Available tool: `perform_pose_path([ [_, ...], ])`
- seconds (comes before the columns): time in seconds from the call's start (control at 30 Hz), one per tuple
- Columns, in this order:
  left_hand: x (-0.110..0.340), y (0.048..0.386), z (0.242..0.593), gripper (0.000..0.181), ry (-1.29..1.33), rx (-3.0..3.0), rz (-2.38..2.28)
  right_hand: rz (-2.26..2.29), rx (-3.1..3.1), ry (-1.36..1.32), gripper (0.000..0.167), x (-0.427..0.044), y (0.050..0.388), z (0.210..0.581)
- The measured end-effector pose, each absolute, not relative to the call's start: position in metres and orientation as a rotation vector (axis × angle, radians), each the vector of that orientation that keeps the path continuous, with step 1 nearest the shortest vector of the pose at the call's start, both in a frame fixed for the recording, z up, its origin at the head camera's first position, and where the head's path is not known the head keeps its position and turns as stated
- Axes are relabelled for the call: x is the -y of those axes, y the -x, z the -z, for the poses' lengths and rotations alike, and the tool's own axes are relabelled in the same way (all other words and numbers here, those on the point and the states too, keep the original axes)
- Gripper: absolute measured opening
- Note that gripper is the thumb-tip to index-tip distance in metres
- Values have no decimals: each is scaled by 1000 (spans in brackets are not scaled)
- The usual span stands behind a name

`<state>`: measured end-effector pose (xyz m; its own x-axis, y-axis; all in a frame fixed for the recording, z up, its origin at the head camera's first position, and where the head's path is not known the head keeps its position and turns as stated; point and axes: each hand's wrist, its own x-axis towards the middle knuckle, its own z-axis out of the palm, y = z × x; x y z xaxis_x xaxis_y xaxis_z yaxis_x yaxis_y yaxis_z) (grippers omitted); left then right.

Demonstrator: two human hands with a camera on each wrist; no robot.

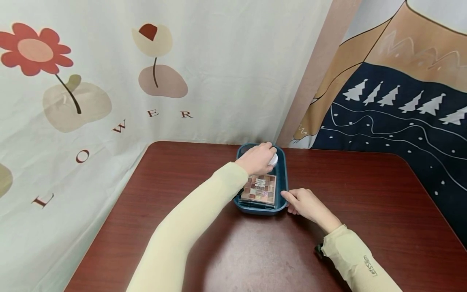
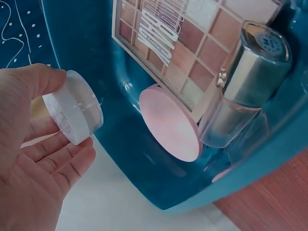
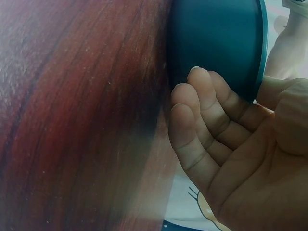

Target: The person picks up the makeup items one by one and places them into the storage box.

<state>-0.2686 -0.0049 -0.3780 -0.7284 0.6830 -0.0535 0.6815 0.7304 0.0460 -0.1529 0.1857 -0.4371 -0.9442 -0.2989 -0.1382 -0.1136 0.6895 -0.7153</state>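
A blue tray [image 1: 281, 180] with raised walls stands on the table. Over its far end, my left hand [image 1: 257, 159] pinches a small round white jar [image 2: 77, 109] between thumb and fingers, just above the tray's inside in the left wrist view. My right hand [image 1: 307, 205] holds the tray's near right rim, thumb on top and fingers against the outer wall [image 3: 214, 43]. In the tray lie an eyeshadow palette [image 1: 259, 190], a pink round flat item [image 2: 169, 124] and a bottle with a shiny silver cap [image 2: 255, 72].
Slim dark items [image 1: 257, 204] lie along the tray's near end. The reddish-brown wooden table [image 1: 350, 182] reaches to a printed white curtain [image 1: 226, 73] behind and a dark patterned cloth [image 1: 394, 117] at the right.
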Motion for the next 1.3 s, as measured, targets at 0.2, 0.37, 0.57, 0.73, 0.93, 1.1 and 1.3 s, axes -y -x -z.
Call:
perform_pose_path([
  [0.2,0,270,381,51,-1111,-2860,-15,1099,-2655,323,40,-185,153,437],
  [0.37,-3,272,383,51,-1101,-2853,18,1096,-2657,319,40,-185,153,437],
  [0.57,-6,273,384,49,-1092,-2848,36,1104,-2658,325,40,-186,153,438],
  [0.73,-10,273,385,50,-1094,-2847,66,1109,-2657,322,40,-186,153,439],
  [0.93,-14,275,388,50,-1085,-2845,107,1107,-2653,318,40,-186,153,438],
  [1.1,-17,275,390,50,-1038,-2831,118,1103,-2654,320,41,-186,154,437],
  [1.3,-19,275,390,50,-1004,-2820,107,1102,-2655,318,41,-186,153,438],
])
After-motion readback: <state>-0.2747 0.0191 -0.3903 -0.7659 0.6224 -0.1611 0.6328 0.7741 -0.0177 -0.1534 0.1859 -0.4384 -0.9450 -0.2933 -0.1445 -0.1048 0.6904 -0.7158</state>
